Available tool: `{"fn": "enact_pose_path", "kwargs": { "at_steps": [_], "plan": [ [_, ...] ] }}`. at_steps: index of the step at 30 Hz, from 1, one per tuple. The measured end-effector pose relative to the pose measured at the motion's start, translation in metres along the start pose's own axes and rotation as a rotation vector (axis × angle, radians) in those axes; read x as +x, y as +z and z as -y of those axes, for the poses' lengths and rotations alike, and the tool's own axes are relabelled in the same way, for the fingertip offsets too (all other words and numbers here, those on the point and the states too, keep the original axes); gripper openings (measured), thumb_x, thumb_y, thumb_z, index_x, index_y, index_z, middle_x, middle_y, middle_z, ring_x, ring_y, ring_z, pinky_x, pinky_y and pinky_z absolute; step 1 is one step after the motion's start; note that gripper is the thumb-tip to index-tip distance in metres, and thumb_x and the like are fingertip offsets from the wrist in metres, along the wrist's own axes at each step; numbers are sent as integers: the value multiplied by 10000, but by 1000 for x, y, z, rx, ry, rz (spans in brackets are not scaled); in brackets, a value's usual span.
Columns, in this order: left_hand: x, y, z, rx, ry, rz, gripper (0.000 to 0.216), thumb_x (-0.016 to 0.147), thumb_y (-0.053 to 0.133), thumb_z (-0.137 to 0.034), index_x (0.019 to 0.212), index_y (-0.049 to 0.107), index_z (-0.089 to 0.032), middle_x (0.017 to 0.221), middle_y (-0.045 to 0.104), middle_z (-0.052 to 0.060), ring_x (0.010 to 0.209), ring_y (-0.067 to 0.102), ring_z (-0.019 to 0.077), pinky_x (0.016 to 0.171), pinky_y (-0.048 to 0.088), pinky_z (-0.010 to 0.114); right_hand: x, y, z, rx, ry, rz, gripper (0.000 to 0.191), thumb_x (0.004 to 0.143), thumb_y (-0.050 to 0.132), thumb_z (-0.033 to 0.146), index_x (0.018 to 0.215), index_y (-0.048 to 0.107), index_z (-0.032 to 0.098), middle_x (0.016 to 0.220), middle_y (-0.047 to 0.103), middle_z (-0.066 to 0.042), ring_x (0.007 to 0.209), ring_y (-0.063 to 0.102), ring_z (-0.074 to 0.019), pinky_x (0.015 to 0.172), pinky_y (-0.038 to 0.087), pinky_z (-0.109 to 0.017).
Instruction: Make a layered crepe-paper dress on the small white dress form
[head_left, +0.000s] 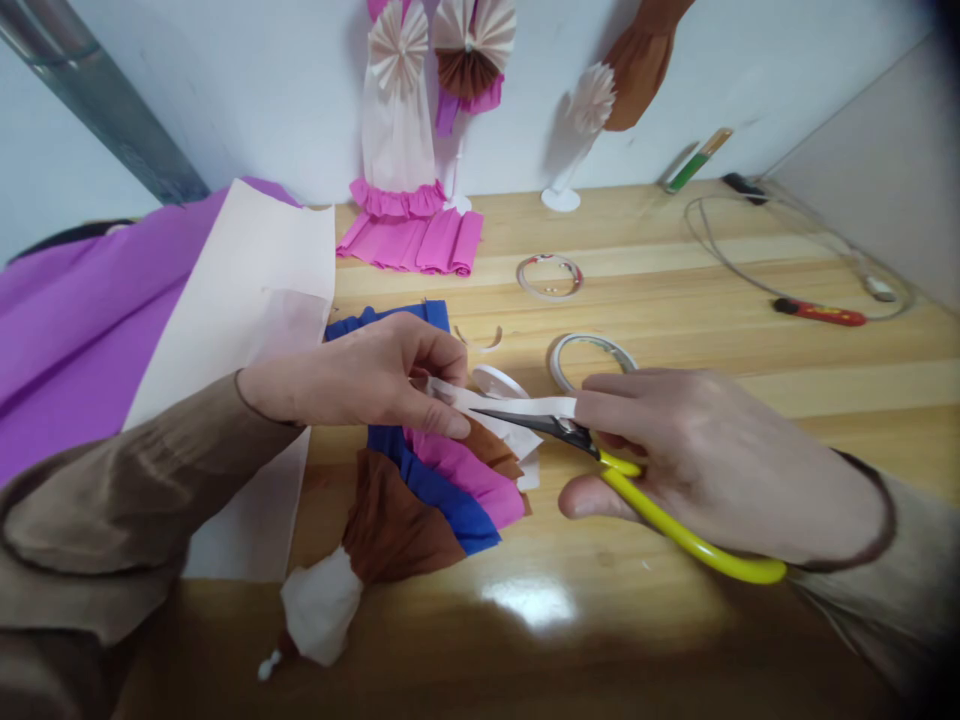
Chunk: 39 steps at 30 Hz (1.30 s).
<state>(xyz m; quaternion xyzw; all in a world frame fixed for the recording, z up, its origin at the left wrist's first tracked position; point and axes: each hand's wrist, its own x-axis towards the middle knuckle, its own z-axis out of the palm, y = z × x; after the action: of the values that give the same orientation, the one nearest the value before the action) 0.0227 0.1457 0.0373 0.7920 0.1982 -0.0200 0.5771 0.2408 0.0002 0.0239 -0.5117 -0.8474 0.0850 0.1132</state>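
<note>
Near the middle of the table, my left hand point(375, 375) is closed, pinching one end of a narrow white strip point(536, 405) that looks like tape. The strip's other end runs to the fingers of my right hand point(697, 450). That hand also holds scissors with yellow handles point(690, 535), their dark blades pointing left along the strip. Under both hands lies a fan of crepe paper in blue point(457, 515), pink point(480, 480) and brown point(401, 520). A white bunched piece point(322, 605) joins the brown paper's lower left end.
Tape rolls point(559, 365) and a thin ring point(550, 278) lie beyond my hands. Purple paper point(90, 330) and a cream sheet point(247, 270) cover the left side. Paper-dressed figures point(397, 130) stand by the wall. A red-handled tool point(821, 313) and a cable lie at right.
</note>
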Motion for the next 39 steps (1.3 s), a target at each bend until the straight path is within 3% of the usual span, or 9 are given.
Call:
{"fn": "enact_pose_path", "kwargs": {
  "at_steps": [4,9,13,20,25,31,39],
  "plan": [
    [0,0,0,-7,9,5,247,687,755,-249,619,544,-138,543,446,-70,534,392,56,474,299,180,0,-1,2,13,24,-16,643,905,340,717,743,626,165,588,534,-28,440,471,-132,482,240,-268],
    [1,-2,2,28,9,4,253,697,760,-286,635,567,-135,561,459,-61,553,410,64,488,311,187,-1,0,1,27,35,-23,657,904,340,715,838,677,155,578,532,-25,431,479,-127,470,253,-270],
    [0,-2,5,16,15,-12,277,680,782,-296,634,560,-138,553,449,-70,539,397,57,486,296,188,-4,4,-1,16,13,-54,617,924,376,665,798,668,137,548,516,-11,412,463,-112,460,288,-266],
    [-10,-7,1,-55,-14,16,220,704,772,-300,813,664,-143,713,637,-28,653,554,100,595,401,212,-6,4,-3,39,-3,-54,577,923,439,633,950,719,128,567,563,-18,407,533,-134,427,353,-260],
    [-14,-11,2,72,-31,-8,172,768,706,-308,773,705,-136,679,615,-23,636,503,91,571,355,208,-8,3,-4,59,-3,-37,577,929,427,631,934,700,122,584,581,-28,429,573,-154,424,383,-263],
    [-14,-7,8,-10,-10,-9,136,721,723,-244,720,671,-119,611,577,-33,583,476,76,537,358,191,-6,5,-5,57,-18,-57,533,922,440,631,915,669,150,560,553,0,405,553,-155,401,376,-260],
    [-13,7,4,-78,2,-121,59,710,687,-150,676,652,-116,564,563,-47,525,455,50,486,349,165,-3,1,-1,-3,-5,-7,535,925,398,656,833,623,179,617,565,-18,427,551,-177,401,376,-283]
  ]
}}
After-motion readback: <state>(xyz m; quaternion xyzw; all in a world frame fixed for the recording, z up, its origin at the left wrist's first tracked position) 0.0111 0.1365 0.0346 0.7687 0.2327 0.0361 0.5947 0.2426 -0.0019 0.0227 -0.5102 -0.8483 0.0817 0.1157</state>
